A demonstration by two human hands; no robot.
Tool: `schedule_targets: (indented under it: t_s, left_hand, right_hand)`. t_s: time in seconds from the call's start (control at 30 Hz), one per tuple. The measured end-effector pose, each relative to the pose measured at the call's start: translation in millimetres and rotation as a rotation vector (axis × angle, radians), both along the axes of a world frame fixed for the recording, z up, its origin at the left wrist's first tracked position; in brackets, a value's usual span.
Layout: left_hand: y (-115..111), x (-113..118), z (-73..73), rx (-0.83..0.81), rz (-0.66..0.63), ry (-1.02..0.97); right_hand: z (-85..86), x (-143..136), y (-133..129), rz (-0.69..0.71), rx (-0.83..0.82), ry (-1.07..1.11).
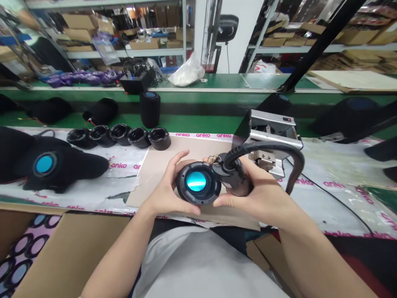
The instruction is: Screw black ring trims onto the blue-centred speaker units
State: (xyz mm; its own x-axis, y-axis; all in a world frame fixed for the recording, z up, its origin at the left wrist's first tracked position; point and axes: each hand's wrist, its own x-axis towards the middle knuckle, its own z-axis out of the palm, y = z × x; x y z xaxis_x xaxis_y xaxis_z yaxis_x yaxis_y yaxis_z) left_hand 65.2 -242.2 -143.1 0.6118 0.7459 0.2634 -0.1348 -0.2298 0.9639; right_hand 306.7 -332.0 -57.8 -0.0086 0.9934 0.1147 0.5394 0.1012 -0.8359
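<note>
My left hand (pixel 170 190) is closed around a black round housing (pixel 182 186) with a shiny blue disc in its middle, held above the cardboard sheet on the bench. Wrapped in my right hand (pixel 260 194) is a black corded tool, seemingly an electric screwdriver (pixel 234 178). Its thick cable arches up and over to the right. The tool lies against the right side of the housing, and my right thumb comes up to the housing's rim. The tool's tip is hidden. Just behind my right hand stands a silver metal box (pixel 273 128), perhaps a screw feeder.
Several black rings (pixel 159 138) stand in a row behind my left hand. Black fabric-covered speakers (pixel 68 163) lie at left, one with a blue disc. An upright black cylinder (pixel 150 109) stands on the green conveyor (pixel 192 118). An open carton (pixel 77 248) at lower left holds round pieces.
</note>
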Motion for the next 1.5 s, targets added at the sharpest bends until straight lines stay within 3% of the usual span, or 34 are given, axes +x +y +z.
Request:
schedule_targets:
  t_s: [0.33,0.6,0.73,0.9,1.17,1.33,1.5]
  left_hand:
    - [6,0,-9.2,-0.024,-0.048,-0.040]
    - [9,-4,-18.1,0.027,-0.007,-0.017]
    - [-5,0,-7.0,0.129,0.058,-0.097]
    - [-21,10,6.0,0.134,0.169,-0.054]
    - [-26,11,-2.8,0.185,0.221,-0.038]
    - [-30,12,-4.5,0.106,0.243,-0.029]
    - [-30,13,-1.4,0.164,0.267,0.001]
  right_hand:
    - [3.0,-1,6,0.046,-0.163,-0.035]
    - [20.4,-11,6,0.064,-0.244,-0.086]
    - [20.1,-11,6,0.049,-0.225,-0.112]
    - [15.2,-8,10,0.035,-0.196,-0.119]
    - [22.4,-2,13,0.126,-0.088,-0.104]
    - [20.8,-2,14,0.011,0.061,0.046]
    - [14.9,-1,10,0.062,-0.033,-0.005]
